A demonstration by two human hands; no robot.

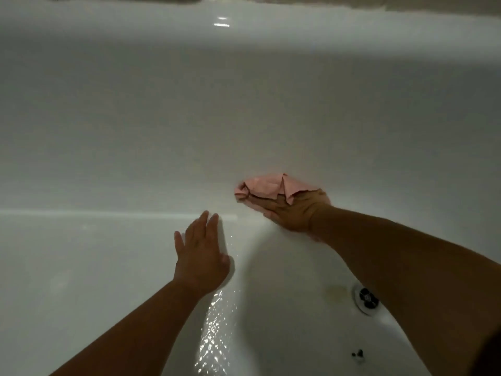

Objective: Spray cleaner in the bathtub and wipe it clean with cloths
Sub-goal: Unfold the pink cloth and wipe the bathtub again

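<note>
A white bathtub [189,118] fills the view, and I look down into it. My right hand [290,210] presses a crumpled pink cloth [267,187] flat against the tub's inner surface with straight fingers. The cloth bunches out beyond my fingertips to the upper left. My left hand [199,255] rests flat with spread fingers on the tub's near wall, left of the right hand, and holds nothing. No spray bottle is in view.
A round metal drain [366,297] sits in the tub floor at the lower right, partly behind my right forearm, with a brownish stain [336,293] beside it. Wet droplets [217,321] glisten on the wall below my left hand. The far rim [244,20] runs along the top.
</note>
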